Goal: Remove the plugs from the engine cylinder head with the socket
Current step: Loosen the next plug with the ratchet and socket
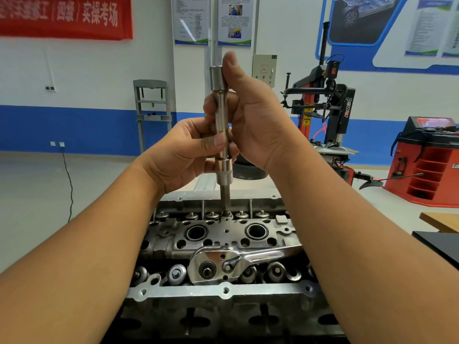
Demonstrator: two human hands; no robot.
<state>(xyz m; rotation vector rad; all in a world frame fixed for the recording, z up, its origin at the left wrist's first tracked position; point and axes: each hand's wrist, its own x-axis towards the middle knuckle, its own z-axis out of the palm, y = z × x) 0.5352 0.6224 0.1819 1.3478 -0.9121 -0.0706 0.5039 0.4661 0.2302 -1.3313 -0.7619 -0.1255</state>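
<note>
An aluminium engine cylinder head [223, 291] lies in front of me with two round plug wells [196, 232] on top. A long chrome socket extension [221, 125] stands upright, its thin lower tip [226, 202] seated at a fastener on the head's far side. My left hand [183, 155] grips the shaft low down, thumb across it. My right hand [248, 120] holds the shaft higher up, thumb pointing upward beside the upper socket [216, 79]. A chrome ratchet wrench [223, 263] lies flat on the head, untouched.
Valve springs [176, 273] line the near and far rows of the head. A red tyre changer [327, 112] and a red wheel balancer [429, 165] stand at the right. A wooden and a black tabletop edge [437, 234] show at the right.
</note>
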